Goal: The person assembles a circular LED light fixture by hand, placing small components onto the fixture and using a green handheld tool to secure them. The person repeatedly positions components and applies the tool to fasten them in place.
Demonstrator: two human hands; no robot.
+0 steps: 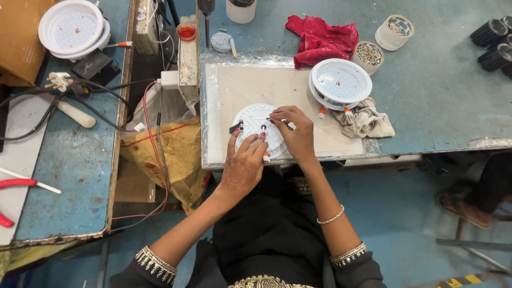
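A round white lamp housing [255, 120] lies face-down on a plastic-covered board [229, 90] at the near edge of the blue table. My left hand [244, 164] rests on its near left rim, fingers stretched onto it. My right hand [296, 133] pinches thin wires at the housing's middle. An orange-tipped wire end [265, 157] pokes out between the two hands. To the right, a stack of finished round white lamps [340, 82] lies face-up, with orange wire connectors beside it.
A red cloth [321, 35], a beige cloth [366, 120] and two small tubs of screws [369, 54] sit behind and right. Black parts [493, 42] lie far right. On the left bench are another lamp stack [73, 26], cables, a plug and red pliers [13, 184]. A yellow sack [176, 154] fills the gap.
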